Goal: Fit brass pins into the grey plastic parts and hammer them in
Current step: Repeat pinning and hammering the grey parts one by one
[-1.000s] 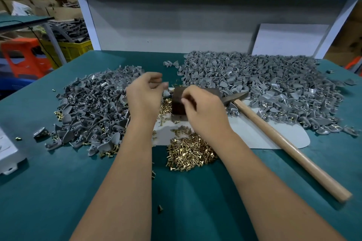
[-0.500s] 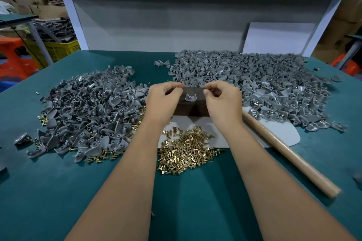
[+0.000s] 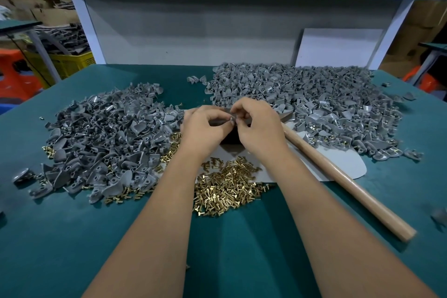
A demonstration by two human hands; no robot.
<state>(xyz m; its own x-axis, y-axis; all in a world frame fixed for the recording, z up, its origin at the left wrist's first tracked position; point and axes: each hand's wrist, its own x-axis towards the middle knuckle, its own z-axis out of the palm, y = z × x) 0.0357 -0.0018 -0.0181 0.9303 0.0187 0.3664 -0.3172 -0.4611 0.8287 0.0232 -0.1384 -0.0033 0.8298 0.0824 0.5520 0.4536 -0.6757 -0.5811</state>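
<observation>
My left hand (image 3: 204,129) and my right hand (image 3: 260,128) meet fingertip to fingertip over a dark block (image 3: 231,138) at the table's middle. Between the fingertips sits a small grey plastic part (image 3: 231,119), pinched from both sides. Whether a brass pin is in it, I cannot tell. A heap of loose brass pins (image 3: 227,185) lies just below my wrists. One pile of grey plastic parts (image 3: 104,140) spreads at the left, a bigger pile (image 3: 314,101) at the right. The hammer lies to the right, its wooden handle (image 3: 343,184) slanting toward the near right; its head is mostly hidden behind my right hand.
The green table top (image 3: 229,261) carries a pale grey mat (image 3: 343,164) under the hammer and block. A white frame with a grey back panel (image 3: 193,29) closes the far side. A yellow crate (image 3: 70,63) and orange stool (image 3: 17,75) stand off the table, left.
Both hands have come closer together over the dark block, fingertips now joined on the small grey part that lay on the block half a second ago.
</observation>
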